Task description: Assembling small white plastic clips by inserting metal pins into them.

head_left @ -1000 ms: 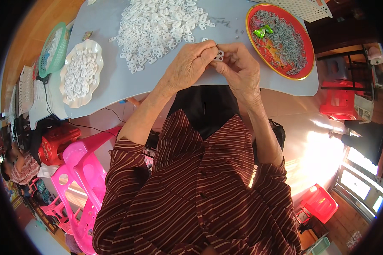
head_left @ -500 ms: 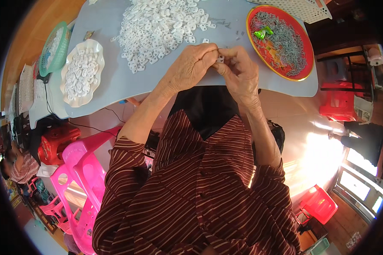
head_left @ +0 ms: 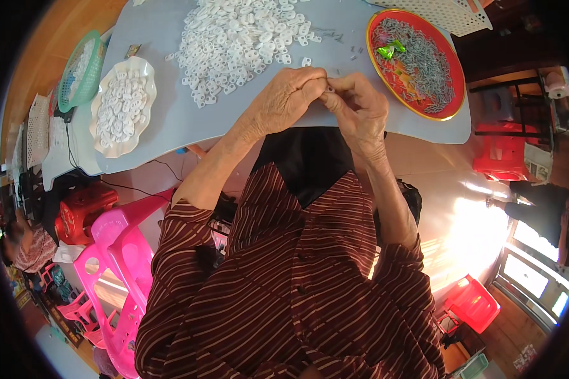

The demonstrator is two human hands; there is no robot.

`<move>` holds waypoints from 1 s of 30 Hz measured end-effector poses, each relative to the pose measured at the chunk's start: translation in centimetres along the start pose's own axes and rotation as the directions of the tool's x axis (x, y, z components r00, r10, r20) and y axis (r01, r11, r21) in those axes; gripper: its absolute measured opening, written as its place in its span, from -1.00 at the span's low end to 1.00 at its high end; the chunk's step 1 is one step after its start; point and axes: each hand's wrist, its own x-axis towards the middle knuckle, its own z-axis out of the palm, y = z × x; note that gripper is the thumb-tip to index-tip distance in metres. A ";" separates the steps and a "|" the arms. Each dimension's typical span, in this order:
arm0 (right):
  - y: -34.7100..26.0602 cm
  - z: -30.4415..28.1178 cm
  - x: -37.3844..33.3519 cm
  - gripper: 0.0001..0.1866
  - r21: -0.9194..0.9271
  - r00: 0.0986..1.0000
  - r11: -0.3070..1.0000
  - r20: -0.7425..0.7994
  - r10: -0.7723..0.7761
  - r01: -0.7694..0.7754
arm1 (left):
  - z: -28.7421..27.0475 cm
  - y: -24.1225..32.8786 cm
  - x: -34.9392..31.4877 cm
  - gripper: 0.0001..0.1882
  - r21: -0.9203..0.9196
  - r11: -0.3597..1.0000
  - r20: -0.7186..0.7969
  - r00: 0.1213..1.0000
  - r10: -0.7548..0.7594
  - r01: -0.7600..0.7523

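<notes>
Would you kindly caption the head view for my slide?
Left hand and right hand meet near heaped two-holed white plastic pieces.

Pink plastic chair (head_left: 112, 230), red plastic stools (head_left: 475, 306)

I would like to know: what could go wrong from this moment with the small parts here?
The small piece, mostly hidden between the left hand and the right hand, might slip and fall past the near edge of the table.

Loose gray pin-like parts lie outside the red tray; they might get mixed into the white pile.

The scalloped dish sits near the table's edge, so a bump might spill its white pieces.
</notes>
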 end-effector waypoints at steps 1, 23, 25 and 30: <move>0.0 0.0 0.0 -0.79 0.029 1.000 0.999 0.001 0.027 -0.027 | 0.0 0.0 0.0 -0.70 -0.025 0.999 0.009 1.000 -0.026 0.026; 1.3 -13.4 21.8 -0.76 -0.409 0.959 0.904 -0.181 -0.219 0.129 | 1.6 0.3 -1.0 -0.70 -0.456 0.890 -0.253 0.954 -0.158 0.027; 4.0 -15.3 22.6 -0.88 -0.859 0.832 0.327 0.182 -0.524 0.394 | 1.8 0.7 -1.2 -0.71 -0.489 0.871 -0.279 0.938 -0.208 0.048; -0.6 -7.3 16.4 -0.95 -0.515 0.860 0.719 0.456 -0.231 0.466 | 1.5 0.3 -1.4 -0.73 -0.566 0.821 -0.333 0.892 -0.304 0.069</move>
